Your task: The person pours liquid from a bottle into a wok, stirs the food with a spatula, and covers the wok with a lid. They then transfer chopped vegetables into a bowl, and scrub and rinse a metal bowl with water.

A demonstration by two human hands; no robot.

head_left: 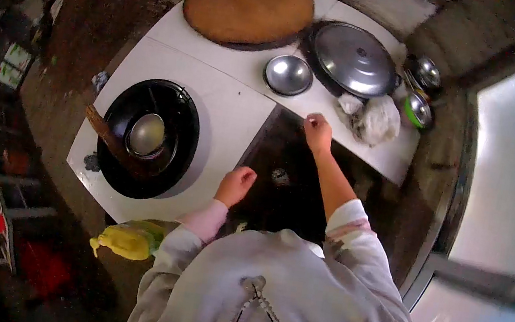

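Note:
My left hand is closed with its fingers curled in, beside the edge of the white table; whether anything is inside it is hidden. Further forward, my right hand has its fingers bent together over the dark gap at the table's edge, and what it may hold is too small to name. A shiny metal bowl and a crumpled plastic bag are the things nearest to it. To the left of my left hand stands a large black pan with a metal bowl and a wooden piece in it.
A round wooden board lies at the table's far side, with a lidded metal pan to its right. Small bowls stand by the right wall. A yellow bag is below the table's near edge. A bright window is at right.

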